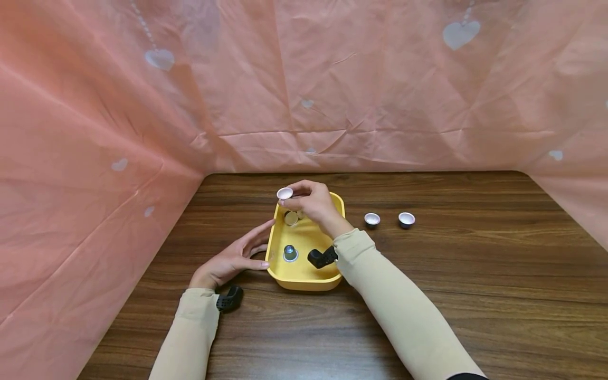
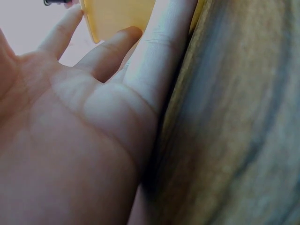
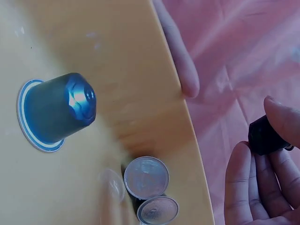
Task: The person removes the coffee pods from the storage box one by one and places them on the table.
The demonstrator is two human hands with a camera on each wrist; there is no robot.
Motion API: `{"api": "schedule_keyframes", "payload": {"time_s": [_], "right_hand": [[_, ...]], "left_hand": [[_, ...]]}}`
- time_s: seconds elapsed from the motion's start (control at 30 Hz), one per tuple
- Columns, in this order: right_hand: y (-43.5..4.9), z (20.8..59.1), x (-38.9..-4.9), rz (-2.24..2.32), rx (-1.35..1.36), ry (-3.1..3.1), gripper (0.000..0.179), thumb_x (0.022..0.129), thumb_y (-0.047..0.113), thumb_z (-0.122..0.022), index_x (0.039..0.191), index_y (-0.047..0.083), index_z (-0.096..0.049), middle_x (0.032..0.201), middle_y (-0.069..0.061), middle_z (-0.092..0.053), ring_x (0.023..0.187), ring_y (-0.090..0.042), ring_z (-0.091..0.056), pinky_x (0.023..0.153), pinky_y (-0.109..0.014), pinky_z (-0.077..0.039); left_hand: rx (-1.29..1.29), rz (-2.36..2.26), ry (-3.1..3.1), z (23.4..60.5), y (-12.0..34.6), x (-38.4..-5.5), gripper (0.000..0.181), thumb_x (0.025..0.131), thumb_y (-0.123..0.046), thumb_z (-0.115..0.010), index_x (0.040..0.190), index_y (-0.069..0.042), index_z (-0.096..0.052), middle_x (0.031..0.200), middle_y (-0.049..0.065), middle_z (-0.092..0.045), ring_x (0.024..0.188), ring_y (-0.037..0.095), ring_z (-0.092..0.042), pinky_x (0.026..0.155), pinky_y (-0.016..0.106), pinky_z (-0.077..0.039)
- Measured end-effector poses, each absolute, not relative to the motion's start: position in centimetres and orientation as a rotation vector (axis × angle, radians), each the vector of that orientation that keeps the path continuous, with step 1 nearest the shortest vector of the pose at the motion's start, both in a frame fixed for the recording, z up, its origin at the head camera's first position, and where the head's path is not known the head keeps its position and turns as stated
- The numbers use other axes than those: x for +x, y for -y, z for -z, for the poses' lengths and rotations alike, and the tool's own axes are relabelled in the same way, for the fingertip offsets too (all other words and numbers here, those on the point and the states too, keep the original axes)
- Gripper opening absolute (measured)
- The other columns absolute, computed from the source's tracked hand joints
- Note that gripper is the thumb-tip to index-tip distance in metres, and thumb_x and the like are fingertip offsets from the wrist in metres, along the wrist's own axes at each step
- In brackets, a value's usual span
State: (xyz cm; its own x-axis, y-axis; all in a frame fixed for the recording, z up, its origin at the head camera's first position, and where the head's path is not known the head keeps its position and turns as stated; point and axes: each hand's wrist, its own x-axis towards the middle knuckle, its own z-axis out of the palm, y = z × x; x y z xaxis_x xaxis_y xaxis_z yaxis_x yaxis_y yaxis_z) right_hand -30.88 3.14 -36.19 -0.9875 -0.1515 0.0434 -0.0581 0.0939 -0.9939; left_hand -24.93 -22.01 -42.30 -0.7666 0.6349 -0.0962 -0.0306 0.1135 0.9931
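My right hand (image 1: 315,203) pinches a dark coffee capsule (image 3: 262,136) between thumb and fingers, its pale lid side (image 1: 285,193) facing up in the head view. It is at the far left corner of a yellow tray (image 1: 306,285), over the rim. My left hand (image 1: 235,258) lies along the tray's left side, fingers extended and spread, fingertips at the wall. Inside the tray, a blue-green capsule (image 3: 58,112) stands lid down near the left wall. Two more capsules lie tipped at the far left, one with its round lid (image 3: 146,178) showing.
Two capsules with white tops, a nearer one (image 1: 372,219) and another (image 1: 406,219), sit on the wooden table (image 1: 475,285) right of the tray. Pink fabric (image 1: 370,95) with hearts hangs behind and at the sides. Black wrist cameras (image 1: 230,299) sit at both wrists.
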Motion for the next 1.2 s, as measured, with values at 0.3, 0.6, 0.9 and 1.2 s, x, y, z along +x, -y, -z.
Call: {"api": "schedule_keyframes", "payload": {"time_s": [0.3, 0.6, 0.9, 1.2], "right_hand": [[-5.2, 36.4, -30.7, 2.061, -0.201, -2.254, 0.041, 0.084, 0.015, -0.093, 0.121, 0.008, -0.078, 0.116, -0.007, -0.079, 0.093, -0.012, -0.072, 0.090, -0.036, -0.058], [-7.4, 35.7, -30.7, 2.116, -0.185, -2.227, 0.040, 0.084, 0.013, -0.092, 0.121, 0.007, -0.076, 0.106, 0.004, -0.078, 0.098, -0.012, -0.071, 0.090, -0.026, -0.056], [-9.4, 35.1, -30.3, 2.190, -0.191, -2.191, 0.042, 0.085, 0.004, -0.089, 0.124, 0.000, -0.074, 0.097, 0.007, -0.076, 0.090, -0.007, -0.074, 0.085, -0.023, -0.060], [-11.7, 35.4, -30.0, 2.207, -0.161, -2.201, 0.043, 0.086, 0.004, -0.088, 0.126, -0.001, -0.072, 0.095, 0.008, -0.076, 0.088, -0.006, -0.075, 0.080, -0.023, -0.060]], "left_hand": [[0.589, -1.709, -1.882, 42.5, 22.0, -24.9, 0.102, 0.095, -0.002, -0.079, 0.174, -0.028, -0.019, 0.179, 0.013, -0.022, 0.161, 0.043, -0.030, 0.109, 0.025, -0.051], [0.618, -1.712, -1.870, 42.4, 22.1, -25.0, 0.102, 0.096, 0.001, -0.076, 0.175, -0.024, -0.016, 0.181, 0.012, -0.016, 0.162, 0.046, -0.026, 0.108, 0.025, -0.052], [0.617, -1.720, -1.860, 42.2, 22.1, -25.0, 0.105, 0.094, -0.001, -0.079, 0.175, -0.022, -0.015, 0.181, 0.011, -0.015, 0.162, 0.046, -0.026, 0.107, 0.026, -0.053], [0.622, -1.717, -1.861, 42.4, 22.2, -25.0, 0.104, 0.095, -0.001, -0.078, 0.175, -0.022, -0.015, 0.181, 0.010, -0.014, 0.162, 0.045, -0.025, 0.107, 0.025, -0.053]]}}
